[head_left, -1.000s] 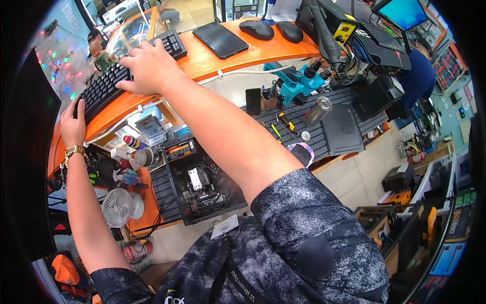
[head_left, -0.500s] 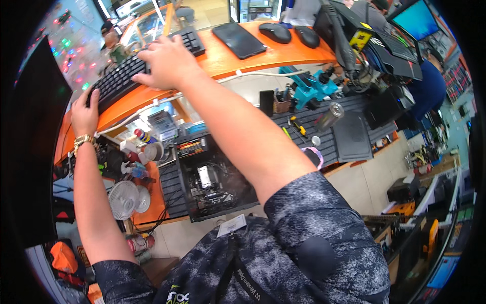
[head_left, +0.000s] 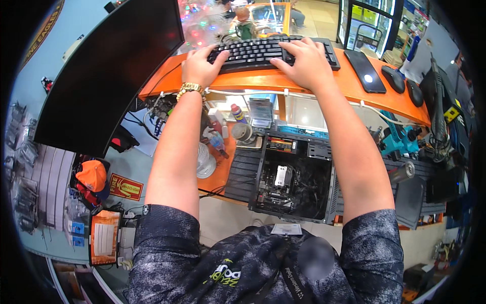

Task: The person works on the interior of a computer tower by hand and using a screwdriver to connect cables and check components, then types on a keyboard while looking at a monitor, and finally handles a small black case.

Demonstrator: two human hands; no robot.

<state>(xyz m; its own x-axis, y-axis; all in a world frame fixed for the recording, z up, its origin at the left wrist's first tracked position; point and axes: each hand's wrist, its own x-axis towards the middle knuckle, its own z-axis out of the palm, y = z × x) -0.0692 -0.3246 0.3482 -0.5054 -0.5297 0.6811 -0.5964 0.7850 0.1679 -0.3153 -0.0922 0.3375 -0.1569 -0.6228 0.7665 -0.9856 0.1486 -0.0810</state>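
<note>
My left hand [head_left: 202,66] lies on the left end of the black keyboard [head_left: 253,54], fingers apart, thumb over the keys. My right hand [head_left: 306,61] rests on the keyboard's right part with fingers spread. Neither visibly holds anything. The keyboard stands on an orange shelf [head_left: 344,99] beside a black phone [head_left: 364,71] and two black mice [head_left: 392,78]. A large dark monitor [head_left: 111,71] is at the left. Below, between my forearms, lies an open computer case [head_left: 298,197] showing its internal parts.
A spray can [head_left: 238,114], a white fan [head_left: 205,162], a teal instrument [head_left: 397,139] and a metal tumbler [head_left: 402,172] stand around the case. An orange cap [head_left: 91,175] is at the lower left. Behind the shelf are a lit white tree [head_left: 202,20] and a person [head_left: 243,23].
The view has turned left, bringing more of the monitor into sight and levelling the keyboard in the picture. My left hand's thumb has moved from the keyboard's end onto the keys.
</note>
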